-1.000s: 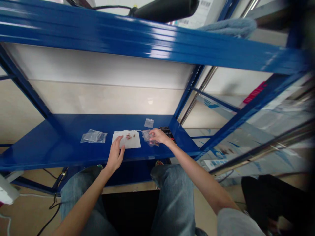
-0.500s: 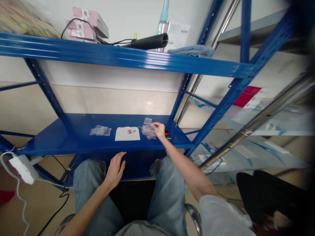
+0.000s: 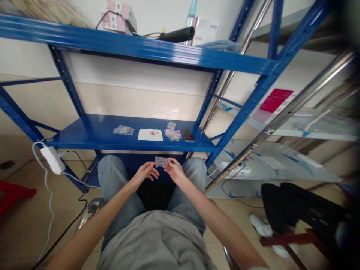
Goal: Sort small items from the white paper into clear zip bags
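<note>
A small clear plastic bag [image 3: 161, 161] is stretched between my two hands, just in front of the lower blue shelf and above my lap. My right hand [image 3: 173, 169] pinches its right end, where a small pinkish bit shows. At the left edge, the thumb and forefinger of my left hand [image 3: 146, 172] grip the bag, with the other fingers loosely curled. On the shelf behind lies a white paper sheet [image 3: 143, 135] with small reddish pieces [image 3: 153, 133] on it. To its right is a pile of clear bags [image 3: 173, 135] with reddish contents; to its left are more clear bags [image 3: 123, 130].
A dark flat box [image 3: 188, 135] lies at the right of the lower shelf [image 3: 92, 137]. The upper shelf beam [image 3: 135, 45] crosses above, with a black tube [image 3: 178, 35] and pink boxes [image 3: 119, 18] on it. A white power strip [image 3: 52, 159] hangs at left.
My right hand has come back from the bag pile to above my lap, bringing a clear bag. My left hand has moved right to meet it. The view has tilted down.
</note>
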Tool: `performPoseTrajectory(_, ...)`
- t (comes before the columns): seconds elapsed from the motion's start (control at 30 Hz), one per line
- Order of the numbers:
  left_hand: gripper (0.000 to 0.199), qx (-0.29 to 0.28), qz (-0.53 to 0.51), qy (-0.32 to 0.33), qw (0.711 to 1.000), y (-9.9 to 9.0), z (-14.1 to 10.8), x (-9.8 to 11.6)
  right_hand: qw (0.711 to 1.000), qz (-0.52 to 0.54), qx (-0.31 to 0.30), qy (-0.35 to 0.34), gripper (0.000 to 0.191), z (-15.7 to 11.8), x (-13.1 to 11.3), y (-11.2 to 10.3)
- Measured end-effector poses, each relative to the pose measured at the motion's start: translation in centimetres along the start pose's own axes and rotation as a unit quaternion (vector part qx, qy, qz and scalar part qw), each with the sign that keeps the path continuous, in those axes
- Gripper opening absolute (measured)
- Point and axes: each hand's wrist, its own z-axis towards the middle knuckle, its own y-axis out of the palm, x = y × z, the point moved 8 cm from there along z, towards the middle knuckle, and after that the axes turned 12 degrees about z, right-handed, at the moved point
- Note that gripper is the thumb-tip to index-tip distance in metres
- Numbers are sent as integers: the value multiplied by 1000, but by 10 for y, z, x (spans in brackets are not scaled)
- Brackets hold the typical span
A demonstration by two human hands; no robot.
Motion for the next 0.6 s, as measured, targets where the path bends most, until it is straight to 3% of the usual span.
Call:
performPoseTrajectory(0.1, 46, -3, 9, -15, 1000, 2, 4, -12, 996, -74, -17, 38, 27, -11, 32, -12)
performPoseTrajectory(0.2, 40, 36, 36, -17, 999, -9, 12, -20, 984, -176, -29, 27, 30, -5, 39, -12)
performPoseTrajectory(0.3, 36, 51, 63, -21, 996, -16, 17, -22, 941, -322, -20, -105, 32, -4, 17, 1)
performPoseTrajectory(0.37, 35, 54, 72, -24, 996, -17, 17, -22, 879, -416, -12, -233, 32, -19, -4, 16)
performPoseTrajectory(0.43, 35, 47, 80, -25, 995, -15, 13, -23, 825, -470, -25, -313, 29, -40, -13, 32)
performPoseTrajectory(0.5, 34, 37, 90, -21, 995, -11, 8, -23, 807, -490, -62, -325, 20, -57, -10, 43)
performPoseTrajectory(0.6, 31, 29, 112, -6, 993, -9, 1, -23, 808, -498, -118, -292, 10, -70, 3, 49)
